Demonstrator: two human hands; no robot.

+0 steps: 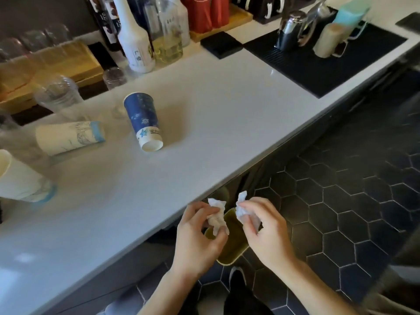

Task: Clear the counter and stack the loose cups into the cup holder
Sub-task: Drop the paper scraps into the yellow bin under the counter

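Note:
A blue paper cup point(143, 120) lies on its side on the white counter point(204, 123). Left of it lies a white cup with a light-blue rim point(69, 137), and another white cup point(21, 179) lies at the left edge. Clear plastic cups point(58, 94) rest behind them. Below the counter's front edge, my left hand point(197, 237) pinches a crumpled white tissue point(217, 215). My right hand point(266, 230) pinches a second crumpled tissue point(242, 206). Both hands hover over a small olive-green bin point(231, 246) on the floor.
White and clear bottles point(136, 42) stand at the back, with red cups point(205, 12) on a wooden tray. A black rubber mat point(318, 57) at the right holds a metal shaker point(289, 28) and other items. Dark hexagon floor tiles point(341, 201) lie below.

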